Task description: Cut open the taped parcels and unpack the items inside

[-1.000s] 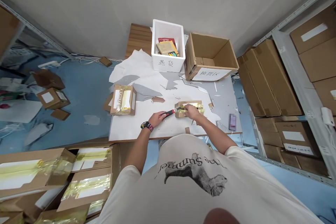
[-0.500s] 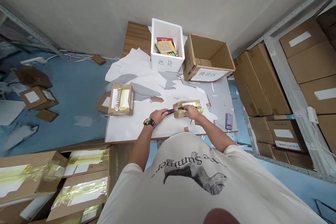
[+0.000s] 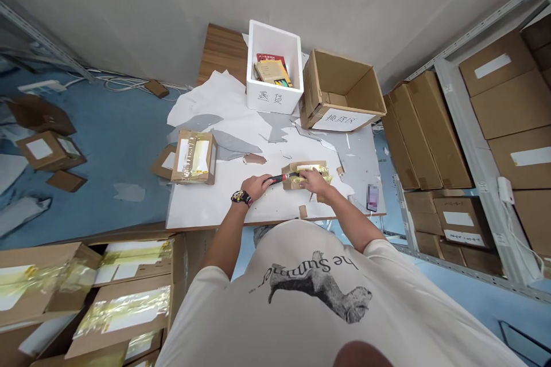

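My left hand (image 3: 257,187), with a watch on its wrist, is closed around the red-and-black handle of a utility knife (image 3: 275,179). The knife points right, its tip end over a small taped cardboard box (image 3: 291,182) lying on the white-covered table (image 3: 228,209). My right hand (image 3: 314,181) grips the top of that box, fingers bent into its yellowish tape and label. Exactly what the fingertips pinch is hidden. Left of my hands stands a larger taped box (image 3: 209,161) with white labels.
Behind are a white foam box (image 3: 270,101) holding books and an open cardboard box (image 3: 344,120). A phone (image 3: 372,198) lies at the table's right edge. Torn paper litters the tabletop. Taped parcels (image 3: 124,304) fill the lower left; shelves of cartons (image 3: 512,97) stand right.
The camera view has shifted slightly. The knife is still in my left hand at the small box, and my right hand stays on the box with little visible movement.
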Action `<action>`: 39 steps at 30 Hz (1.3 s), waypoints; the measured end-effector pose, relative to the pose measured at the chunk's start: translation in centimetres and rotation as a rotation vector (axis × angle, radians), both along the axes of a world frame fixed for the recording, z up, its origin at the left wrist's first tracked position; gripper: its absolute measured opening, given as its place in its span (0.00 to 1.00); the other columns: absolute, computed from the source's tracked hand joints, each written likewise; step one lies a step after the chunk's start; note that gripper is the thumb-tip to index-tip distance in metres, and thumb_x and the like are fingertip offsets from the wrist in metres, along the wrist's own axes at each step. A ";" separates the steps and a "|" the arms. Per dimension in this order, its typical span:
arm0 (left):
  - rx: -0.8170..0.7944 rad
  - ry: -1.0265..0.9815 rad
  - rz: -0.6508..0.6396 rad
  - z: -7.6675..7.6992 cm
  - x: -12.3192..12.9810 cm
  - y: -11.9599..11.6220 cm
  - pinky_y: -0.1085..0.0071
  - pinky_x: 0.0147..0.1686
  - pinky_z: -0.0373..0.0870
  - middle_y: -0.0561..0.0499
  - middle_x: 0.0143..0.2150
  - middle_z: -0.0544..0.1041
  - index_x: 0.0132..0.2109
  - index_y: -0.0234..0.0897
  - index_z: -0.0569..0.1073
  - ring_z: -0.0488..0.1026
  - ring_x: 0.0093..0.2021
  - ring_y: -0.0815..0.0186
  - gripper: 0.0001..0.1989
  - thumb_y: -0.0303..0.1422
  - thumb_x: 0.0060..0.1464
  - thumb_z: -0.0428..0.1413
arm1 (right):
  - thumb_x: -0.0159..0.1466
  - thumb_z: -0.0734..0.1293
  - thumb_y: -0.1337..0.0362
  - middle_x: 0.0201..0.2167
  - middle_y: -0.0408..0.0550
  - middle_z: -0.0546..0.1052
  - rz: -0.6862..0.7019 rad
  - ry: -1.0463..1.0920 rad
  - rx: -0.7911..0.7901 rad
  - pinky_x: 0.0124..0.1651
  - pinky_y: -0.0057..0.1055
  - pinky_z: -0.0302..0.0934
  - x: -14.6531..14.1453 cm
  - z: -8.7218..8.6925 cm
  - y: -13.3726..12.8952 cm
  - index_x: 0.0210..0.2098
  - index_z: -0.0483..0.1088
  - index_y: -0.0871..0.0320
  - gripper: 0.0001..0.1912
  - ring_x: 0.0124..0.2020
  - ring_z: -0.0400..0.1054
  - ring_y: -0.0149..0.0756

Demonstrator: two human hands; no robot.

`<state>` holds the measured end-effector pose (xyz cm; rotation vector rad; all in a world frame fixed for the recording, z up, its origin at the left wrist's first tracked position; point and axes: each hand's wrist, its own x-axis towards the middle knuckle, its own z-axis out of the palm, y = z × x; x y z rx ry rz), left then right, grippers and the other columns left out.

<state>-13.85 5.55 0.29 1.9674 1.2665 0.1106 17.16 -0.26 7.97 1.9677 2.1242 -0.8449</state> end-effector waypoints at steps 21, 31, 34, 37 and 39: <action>-0.329 -0.405 0.016 -1.1 0.7 -2.1 0.65 0.36 0.67 0.52 0.27 0.78 0.55 0.38 0.86 0.74 0.29 0.60 0.29 0.54 0.71 0.51 | 0.64 0.71 0.61 0.34 0.41 0.77 -0.140 0.282 0.022 0.71 0.50 0.59 1.7 -0.5 -0.5 0.30 0.62 0.51 0.13 0.43 0.70 0.43; -0.228 -0.363 0.141 -1.2 -1.2 -5.2 0.66 0.39 0.70 0.48 0.39 0.86 0.56 0.42 0.87 0.78 0.35 0.58 0.29 0.57 0.71 0.52 | 0.63 0.70 0.58 0.34 0.41 0.79 -0.211 0.294 0.074 0.74 0.49 0.57 1.4 -0.7 -1.0 0.29 0.63 0.51 0.11 0.39 0.69 0.40; -0.132 -0.314 0.201 -1.3 0.6 -5.5 0.66 0.40 0.69 0.46 0.40 0.87 0.60 0.45 0.87 0.81 0.39 0.55 0.26 0.53 0.72 0.53 | 0.63 0.71 0.56 0.36 0.41 0.80 -0.198 0.278 0.083 0.75 0.51 0.56 1.5 -0.6 -1.0 0.30 0.64 0.51 0.12 0.41 0.71 0.41; -0.197 -0.368 0.124 -1.4 1.7 -5.9 0.66 0.39 0.69 0.48 0.33 0.84 0.61 0.43 0.86 0.80 0.35 0.57 0.26 0.52 0.73 0.53 | 0.63 0.74 0.57 0.41 0.46 0.83 -0.167 0.292 0.070 0.75 0.56 0.56 1.6 -0.5 -1.0 0.29 0.64 0.51 0.15 0.53 0.76 0.49; -0.251 -0.410 0.066 -1.5 1.6 -6.3 0.66 0.38 0.70 0.50 0.30 0.83 0.60 0.43 0.87 0.79 0.31 0.58 0.26 0.52 0.72 0.54 | 0.62 0.75 0.57 0.43 0.47 0.84 -0.147 0.308 0.055 0.76 0.60 0.53 1.7 -0.5 -1.1 0.29 0.64 0.50 0.16 0.61 0.75 0.55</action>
